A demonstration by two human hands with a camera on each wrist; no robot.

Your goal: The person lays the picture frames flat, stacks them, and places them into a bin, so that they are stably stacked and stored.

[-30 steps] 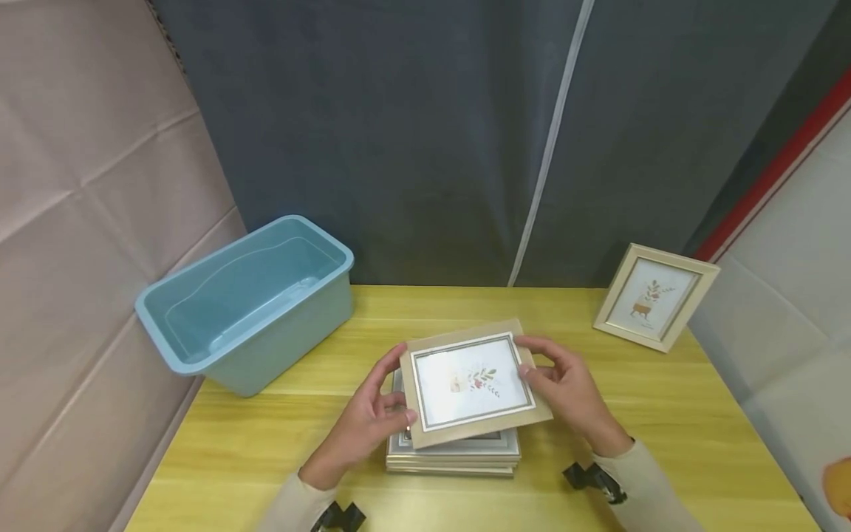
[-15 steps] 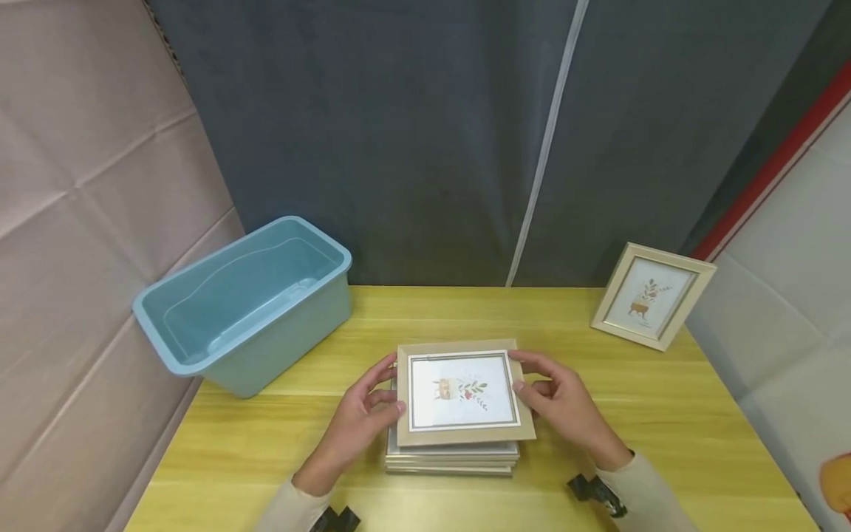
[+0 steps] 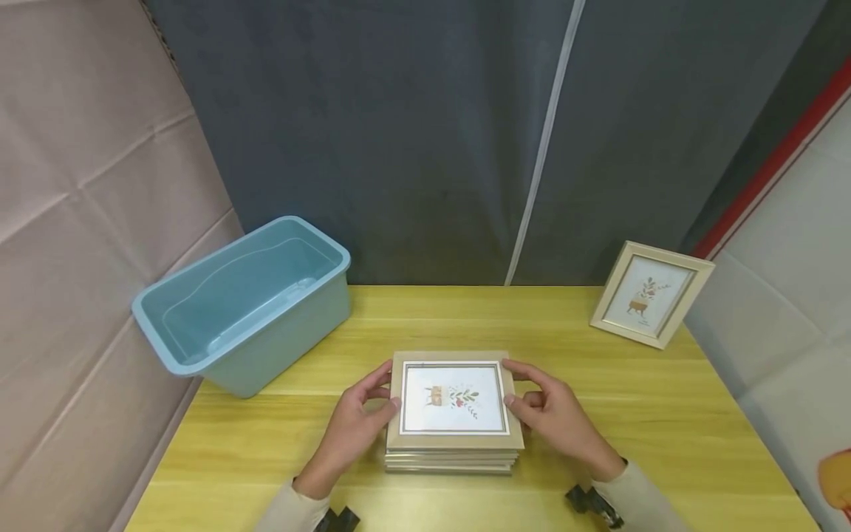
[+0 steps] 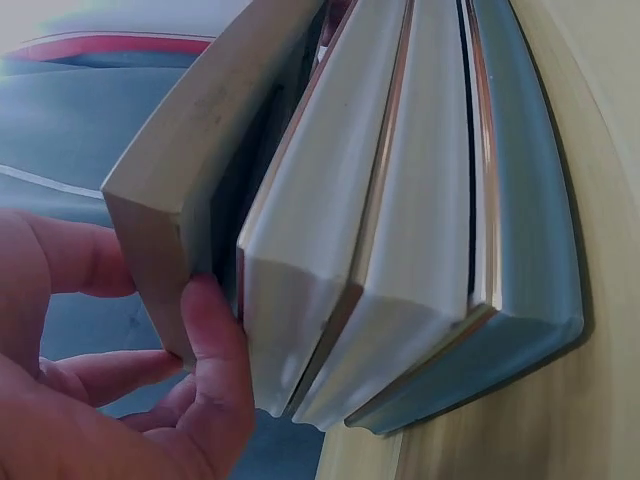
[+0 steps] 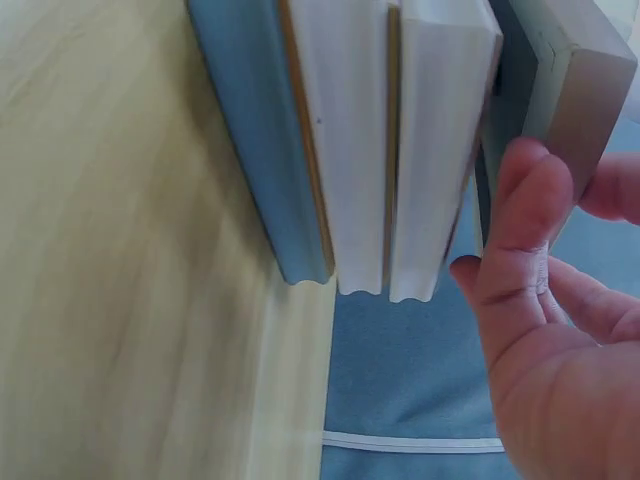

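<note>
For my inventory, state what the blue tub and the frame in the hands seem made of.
Blue tub: probably plastic, satin finish, judging by its one-piece moulded rim and soft sheen.
Held frame: matte beige, perhaps wood or plastic; its plain edges show no clear grain.

Frame stack (image 3: 452, 465) between tub (image 3: 292, 329) and standing frame (image 3: 651, 297)
On the worktop (image 3: 598, 369), tub back left, standing frame back right; above the stack, the upper frame (image 3: 455, 399) between left hand (image 3: 354, 419) and right hand (image 3: 557, 414), any contact beneath hard to judge.

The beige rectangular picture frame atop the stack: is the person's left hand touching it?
Touching: the left wrist view shows the left hand gripping the beige frame, fingers against its edge.
</note>
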